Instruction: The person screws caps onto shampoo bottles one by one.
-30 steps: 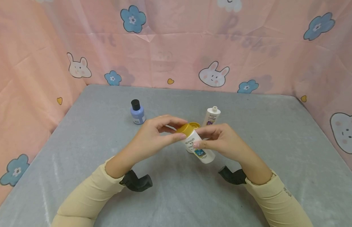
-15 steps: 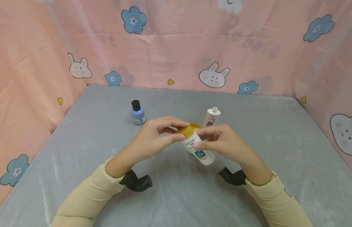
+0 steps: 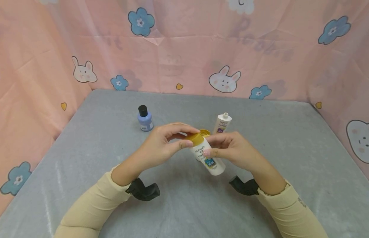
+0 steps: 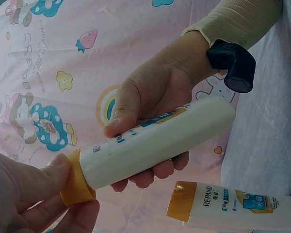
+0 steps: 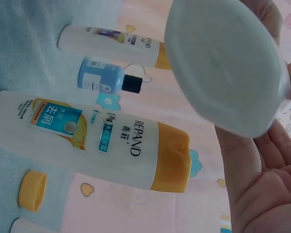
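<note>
Over the middle of the table, in the head view, a white shampoo bottle (image 3: 209, 162) is held tilted, its gold cap (image 3: 196, 139) toward the upper left. My left hand (image 3: 160, 142) pinches that cap between thumb and fingers. The bottle's body is gripped by my right hand (image 3: 235, 148), thumb in front and fingers behind. In the left wrist view the cap sits on the bottle's end. Just behind, largely hidden in the head view, a similar bottle (image 5: 131, 141) with a gold cap stands upright, seen best from the right wrist.
A capless white bottle (image 3: 222, 123) stands behind my right hand. Farther left is a small blue bottle (image 3: 145, 121) with a black cap. The right wrist view also shows a loose gold cap (image 5: 33, 190) on the table and another gold-capped white bottle (image 5: 111, 46).
My left thumb has shifted slightly left on the cap, and the held bottle's base sits a little lower. Both hands keep their hold; the other bottles stay put.
</note>
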`<move>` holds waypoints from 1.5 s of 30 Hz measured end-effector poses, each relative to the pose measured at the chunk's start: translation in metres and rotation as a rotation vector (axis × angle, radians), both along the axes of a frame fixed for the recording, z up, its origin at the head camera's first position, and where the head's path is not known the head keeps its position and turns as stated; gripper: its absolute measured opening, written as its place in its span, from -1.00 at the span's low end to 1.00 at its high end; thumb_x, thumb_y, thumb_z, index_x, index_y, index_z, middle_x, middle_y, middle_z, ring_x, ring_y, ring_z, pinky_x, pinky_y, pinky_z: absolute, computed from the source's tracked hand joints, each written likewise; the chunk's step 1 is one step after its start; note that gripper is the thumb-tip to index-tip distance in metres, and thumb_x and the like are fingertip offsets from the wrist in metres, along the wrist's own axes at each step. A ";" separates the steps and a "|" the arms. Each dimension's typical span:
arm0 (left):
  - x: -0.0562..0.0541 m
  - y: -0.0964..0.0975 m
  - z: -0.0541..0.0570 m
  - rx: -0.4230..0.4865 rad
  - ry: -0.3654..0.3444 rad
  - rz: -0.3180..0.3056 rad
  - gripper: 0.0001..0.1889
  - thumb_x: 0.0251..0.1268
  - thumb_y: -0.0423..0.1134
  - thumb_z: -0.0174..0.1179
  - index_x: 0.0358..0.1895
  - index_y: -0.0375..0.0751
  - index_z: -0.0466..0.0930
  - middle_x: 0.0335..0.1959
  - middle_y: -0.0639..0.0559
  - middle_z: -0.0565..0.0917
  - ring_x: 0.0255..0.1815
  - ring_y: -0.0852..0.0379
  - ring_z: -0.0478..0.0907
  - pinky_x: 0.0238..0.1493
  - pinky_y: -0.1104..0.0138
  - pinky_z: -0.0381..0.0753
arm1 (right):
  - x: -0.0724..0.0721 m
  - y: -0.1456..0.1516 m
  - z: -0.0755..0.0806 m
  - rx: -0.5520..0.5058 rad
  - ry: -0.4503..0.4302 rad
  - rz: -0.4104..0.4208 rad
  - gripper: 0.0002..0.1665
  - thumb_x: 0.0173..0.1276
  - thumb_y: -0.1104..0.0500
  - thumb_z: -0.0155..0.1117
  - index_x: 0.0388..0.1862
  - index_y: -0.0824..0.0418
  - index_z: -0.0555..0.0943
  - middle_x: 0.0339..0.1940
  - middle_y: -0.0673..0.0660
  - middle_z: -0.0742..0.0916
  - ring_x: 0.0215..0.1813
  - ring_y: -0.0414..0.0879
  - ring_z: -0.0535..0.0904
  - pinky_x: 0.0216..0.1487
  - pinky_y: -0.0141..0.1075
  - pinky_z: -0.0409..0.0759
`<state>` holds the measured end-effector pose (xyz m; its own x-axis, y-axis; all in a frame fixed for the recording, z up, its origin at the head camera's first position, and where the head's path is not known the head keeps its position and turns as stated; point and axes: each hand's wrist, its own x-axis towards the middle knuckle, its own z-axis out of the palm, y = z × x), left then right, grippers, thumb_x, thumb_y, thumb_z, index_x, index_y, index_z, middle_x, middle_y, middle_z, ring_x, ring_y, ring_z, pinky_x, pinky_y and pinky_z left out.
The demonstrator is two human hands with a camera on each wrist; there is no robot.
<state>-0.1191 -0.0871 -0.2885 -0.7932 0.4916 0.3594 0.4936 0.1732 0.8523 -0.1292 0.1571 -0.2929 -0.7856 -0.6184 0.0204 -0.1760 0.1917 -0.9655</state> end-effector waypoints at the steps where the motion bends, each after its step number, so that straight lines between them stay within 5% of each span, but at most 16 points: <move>1: 0.000 0.000 0.000 0.002 0.001 -0.004 -0.72 0.33 -0.42 0.25 0.08 -0.29 0.66 0.03 -0.09 0.71 0.03 0.12 0.64 0.15 0.32 0.67 | 0.000 0.000 0.000 -0.001 -0.002 0.005 -0.53 0.35 0.20 0.36 0.12 0.50 0.60 -0.05 0.34 0.74 -0.08 -0.16 0.71 -0.02 -0.30 0.72; 10: -0.001 0.000 -0.001 0.013 0.047 -0.060 -0.73 0.33 -0.45 0.23 0.07 -0.32 0.64 0.04 -0.12 0.70 0.06 0.10 0.63 0.18 0.28 0.65 | 0.000 0.002 -0.001 -0.019 0.004 0.052 -0.54 0.39 0.19 0.33 0.13 0.51 0.59 -0.08 0.05 0.77 -0.06 -0.15 0.69 0.02 -0.30 0.71; 21: -0.004 -0.003 -0.004 0.075 0.154 -0.237 -0.73 0.32 -0.43 0.20 0.05 -0.40 0.59 0.03 -0.24 0.67 0.10 0.04 0.61 0.23 0.22 0.63 | -0.004 0.007 -0.004 -0.084 -0.069 0.209 -0.53 0.43 0.19 0.27 0.04 0.63 0.55 -0.19 -0.08 0.79 -0.16 -0.19 0.68 -0.07 -0.32 0.72; 26: -0.005 -0.003 -0.005 0.114 0.143 -0.292 -0.73 0.33 -0.41 0.19 0.04 -0.47 0.58 0.02 -0.31 0.67 0.13 0.01 0.62 0.21 0.19 0.65 | -0.007 0.008 -0.008 -0.140 -0.122 0.282 -0.70 0.46 0.14 0.26 0.04 0.29 0.69 -0.19 -0.08 0.80 -0.17 -0.20 0.70 -0.09 -0.33 0.73; 29: -0.003 -0.003 -0.003 0.136 0.080 -0.232 -0.69 0.31 -0.43 0.23 0.08 -0.48 0.59 0.06 -0.31 0.68 0.14 0.00 0.63 0.23 0.18 0.64 | -0.005 0.007 -0.007 -0.148 -0.107 0.227 -0.78 0.44 0.17 0.27 0.00 0.02 0.73 -0.18 -0.07 0.81 -0.14 -0.18 0.70 -0.05 -0.31 0.73; 35: -0.001 0.002 0.002 0.186 -0.240 0.086 -0.56 0.18 -0.43 0.38 0.17 -0.32 0.61 0.12 -0.14 0.70 0.08 0.09 0.70 0.14 0.30 0.69 | 0.003 0.000 -0.001 -0.025 0.011 -0.084 -0.63 0.33 0.21 0.39 0.05 0.40 0.67 -0.11 0.06 0.80 -0.08 -0.14 0.73 -0.02 -0.28 0.72; 37: 0.000 0.004 0.003 0.195 -0.326 0.147 -0.59 0.17 -0.40 0.40 0.12 -0.28 0.63 0.07 -0.12 0.72 0.04 0.09 0.72 0.10 0.32 0.70 | 0.005 -0.003 0.000 0.020 0.039 -0.148 -0.61 0.31 0.22 0.40 0.05 0.42 0.66 -0.09 0.15 0.80 -0.09 -0.13 0.75 -0.03 -0.27 0.73; 40: 0.003 0.007 0.003 0.195 -0.379 0.175 -0.65 0.17 -0.37 0.42 0.05 -0.26 0.64 0.02 -0.11 0.72 0.00 0.09 0.73 0.06 0.33 0.72 | 0.008 -0.007 0.000 0.066 0.086 -0.214 -0.65 0.30 0.22 0.42 0.03 0.35 0.70 -0.09 0.24 0.79 -0.13 -0.15 0.75 -0.09 -0.28 0.74; 45: 0.004 0.011 0.000 0.202 -0.359 0.173 -0.62 0.17 -0.38 0.42 0.06 -0.27 0.60 0.02 -0.13 0.69 0.00 0.08 0.72 0.06 0.34 0.72 | 0.012 -0.012 -0.001 0.082 0.172 -0.261 -0.68 0.28 0.22 0.44 0.00 0.32 0.72 -0.10 0.24 0.79 -0.15 -0.21 0.73 -0.13 -0.31 0.75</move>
